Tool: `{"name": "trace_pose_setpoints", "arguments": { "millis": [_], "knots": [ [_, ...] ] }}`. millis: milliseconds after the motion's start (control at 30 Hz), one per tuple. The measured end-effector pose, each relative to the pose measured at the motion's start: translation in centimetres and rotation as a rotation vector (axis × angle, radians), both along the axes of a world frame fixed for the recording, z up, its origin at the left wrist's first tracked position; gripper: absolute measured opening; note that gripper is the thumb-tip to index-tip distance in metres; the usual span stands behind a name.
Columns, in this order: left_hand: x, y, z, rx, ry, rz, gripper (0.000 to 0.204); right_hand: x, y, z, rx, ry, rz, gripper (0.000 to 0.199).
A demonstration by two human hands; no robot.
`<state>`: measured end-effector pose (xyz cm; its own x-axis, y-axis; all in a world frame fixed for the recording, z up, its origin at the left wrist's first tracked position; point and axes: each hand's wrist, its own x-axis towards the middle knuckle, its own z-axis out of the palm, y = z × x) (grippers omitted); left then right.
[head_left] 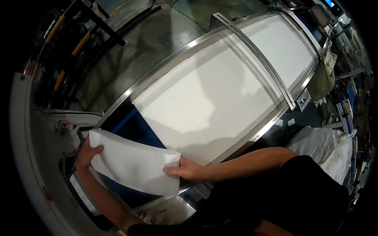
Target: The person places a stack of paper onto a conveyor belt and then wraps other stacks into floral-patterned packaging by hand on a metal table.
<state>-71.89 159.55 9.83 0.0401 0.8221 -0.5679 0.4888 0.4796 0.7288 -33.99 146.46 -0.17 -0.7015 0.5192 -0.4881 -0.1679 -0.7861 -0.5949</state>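
Observation:
A thick stack of white paper sheets (134, 161) is held between my two hands, bowed a little in the middle. My left hand (87, 154) grips its left end, thumb on top and fingers hidden beneath. My right hand (188, 170) clasps the right end the same way, its thumb pressed on the upper face. Below the stack shows the blue belt (141, 124) of a metal-railed conveyor. Beyond it lies a wide white layer of packed sheets (197, 98), filling the conveyor between the rails, with my shadow across it.
A slotted metal crossbar (256, 53) spans the conveyor. Steel side rails (157, 70) run along both edges. Left stand dark racks with yellow-striped bars (59, 78) and a pale machine housing (43, 157). A white plastic bag (319, 143) sits at right, near a small control box (303, 100).

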Motion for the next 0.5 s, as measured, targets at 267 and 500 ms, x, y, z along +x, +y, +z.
{"name": "trace_pose_setpoints", "arguments": {
  "millis": [267,500],
  "knots": [
    [-1.5,3.7,-5.6,-0.025,0.208,-0.276,0.073,-2.8,-0.9,-3.2,-0.516,0.058,0.065,0.083],
    [4.9,9.0,-13.6,-0.043,0.208,-0.425,0.099,1.7,1.5,-2.1,-0.667,-0.062,0.284,0.065]
  ]
}}
